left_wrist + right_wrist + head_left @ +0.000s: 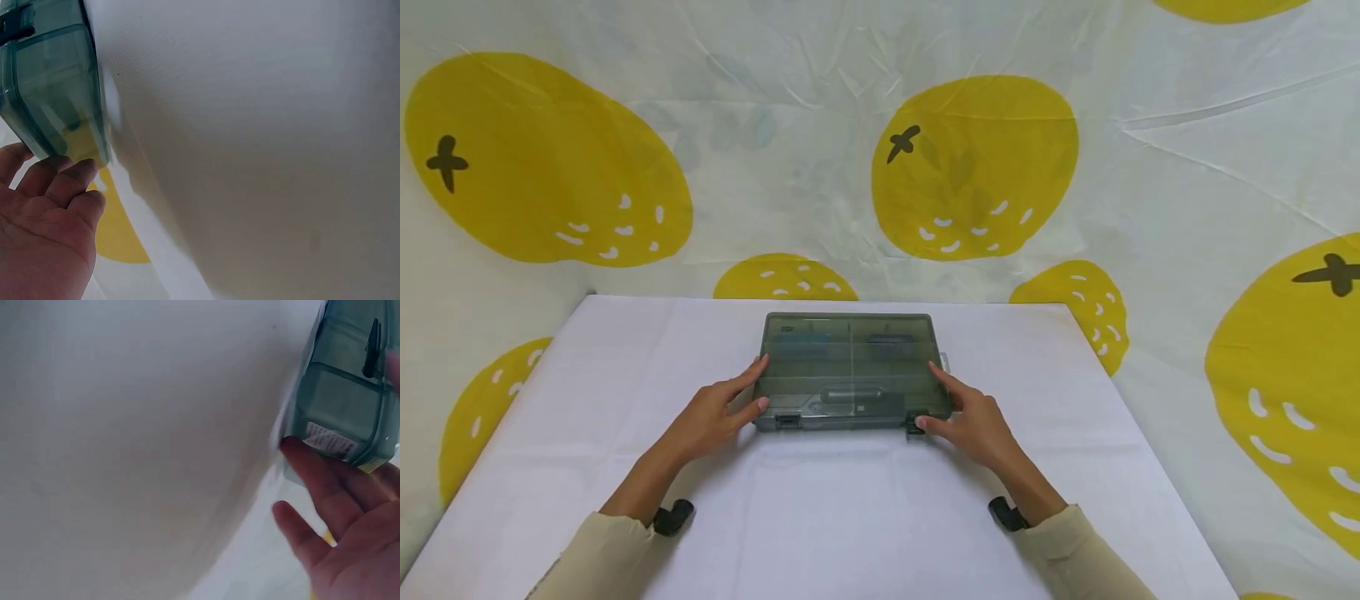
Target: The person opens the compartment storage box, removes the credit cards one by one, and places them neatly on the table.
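A translucent grey-green plastic storage box lies flat on the white-covered table, lid down. At its left end rests my left hand, the thumb by the front corner and the index finger along the side. In the left wrist view the fingertips touch the end wall. My right hand lies at the opposite end, with its thumb on the right front latch, which sticks out from the box. Its other fingers extend along the end wall near a white label. The left front latch sits flat against the front.
Through the lid show a blue item, a dark item and a long pale shape. The table carries a white cloth. Behind it hangs a curtain printed with yellow fruit.
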A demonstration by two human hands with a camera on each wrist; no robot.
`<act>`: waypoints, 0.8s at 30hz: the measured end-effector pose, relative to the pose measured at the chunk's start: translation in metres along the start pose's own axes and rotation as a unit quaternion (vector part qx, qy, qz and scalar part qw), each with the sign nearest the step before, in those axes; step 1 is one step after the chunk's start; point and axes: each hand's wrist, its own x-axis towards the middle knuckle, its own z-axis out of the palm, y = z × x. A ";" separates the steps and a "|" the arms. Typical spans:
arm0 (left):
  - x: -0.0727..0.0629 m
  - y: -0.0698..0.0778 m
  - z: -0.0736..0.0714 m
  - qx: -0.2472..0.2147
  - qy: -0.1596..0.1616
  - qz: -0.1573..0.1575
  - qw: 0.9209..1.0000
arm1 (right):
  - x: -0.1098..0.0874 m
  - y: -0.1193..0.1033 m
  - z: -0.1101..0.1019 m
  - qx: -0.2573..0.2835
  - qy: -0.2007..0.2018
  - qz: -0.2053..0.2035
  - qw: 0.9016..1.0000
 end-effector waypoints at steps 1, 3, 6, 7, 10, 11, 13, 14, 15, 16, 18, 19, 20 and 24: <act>0.000 0.000 0.000 0.001 0.000 0.001 1.000 | 0.000 0.000 0.000 -0.001 0.000 -0.003 1.000; 0.000 -0.001 0.000 0.002 0.000 -0.001 1.000 | -0.001 0.000 0.001 -0.003 0.000 -0.004 1.000; 0.000 -0.001 0.001 0.004 0.000 -0.004 1.000 | -0.001 0.000 0.002 -0.026 0.011 -0.012 1.000; 0.000 -0.001 0.001 0.005 0.001 -0.006 1.000 | -0.001 0.000 0.003 -0.037 0.014 -0.011 0.999; 0.000 0.000 0.001 0.008 0.002 -0.009 1.000 | -0.001 -0.003 0.005 -0.069 0.024 -0.005 0.997; 0.000 0.000 0.001 0.008 0.002 -0.010 1.000 | -0.001 -0.003 0.005 -0.078 0.025 -0.003 0.997; 0.000 0.000 0.000 0.010 0.002 -0.010 1.000 | -0.001 -0.005 0.006 -0.099 0.028 -0.002 0.995; 0.000 0.000 0.000 0.010 0.002 -0.009 1.000 | -0.001 -0.006 0.006 -0.107 0.030 -0.005 0.994; 0.000 0.001 0.000 0.010 0.003 -0.008 1.000 | -0.001 -0.006 0.006 -0.115 0.033 -0.008 0.993; 0.000 0.001 0.000 0.010 0.003 -0.007 1.000 | -0.001 -0.006 0.006 -0.126 0.037 -0.012 0.991; 0.000 0.001 0.000 0.008 0.005 -0.004 1.000 | -0.001 -0.006 0.006 -0.145 0.045 -0.018 0.988; 0.000 0.001 0.000 0.008 0.006 -0.004 1.000 | -0.001 -0.006 0.006 -0.153 0.052 -0.025 0.987; 0.000 0.000 0.000 0.009 0.006 -0.003 1.000 | -0.001 -0.005 0.006 -0.163 0.058 -0.029 0.985; 0.000 0.000 0.000 0.012 0.005 -0.003 1.000 | 0.000 -0.002 0.009 -0.223 0.085 -0.061 0.969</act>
